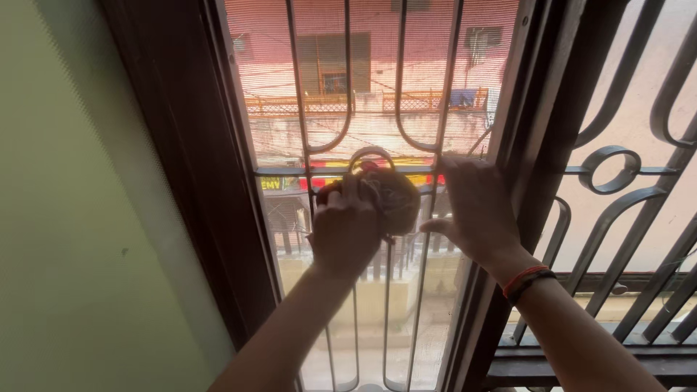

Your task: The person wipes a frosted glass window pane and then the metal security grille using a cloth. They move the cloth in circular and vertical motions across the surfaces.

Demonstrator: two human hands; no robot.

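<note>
Cloth: I see a brownish wad of cloth (388, 194) pressed against the mesh screen (377, 87), just under the small ring of the grille (372, 154), about mid-height in the window.
Left hand: my left hand (347, 231) is curled shut around the cloth's lower left side, knuckles toward me; the cloth sticks out up and to the right of the fist.
Right hand: my right hand (475, 210) is spread flat on the screen just right of the cloth, fingers pointing up, thumb reaching left toward it; it grips nothing.
Nearer hand: the left, already on the cloth; the right is beside it, and I cannot tell if it touches.
Cloth axis: bunched, no clear long axis; it bulges toward the right hand.
Wrist: orange and dark bands (528, 282) on the right wrist.
Frame: dark wooden frame (218, 181) at left, a second scrolled grille (624, 189) at right.
Wall: green wall (65, 218) at far left.
</note>
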